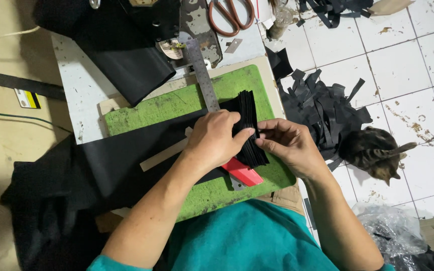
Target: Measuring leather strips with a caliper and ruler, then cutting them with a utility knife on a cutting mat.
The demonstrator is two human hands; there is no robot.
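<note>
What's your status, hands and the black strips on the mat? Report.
Left hand pressing the stack of black strips. Right hand pinching its edge. Steel ruler and red cutter beside the stack.

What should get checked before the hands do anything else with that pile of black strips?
1. Left hand pressing on the stack of black strips: ok.
2. Right hand pinching the stack's edge: ok.
3. Stack lying on the green cutting mat: ok.
4. Red utility knife untouched beside the hands: ok.
5. Steel ruler lying flat: ok.
6. Cat off the table, on the floor: ok.
</note>
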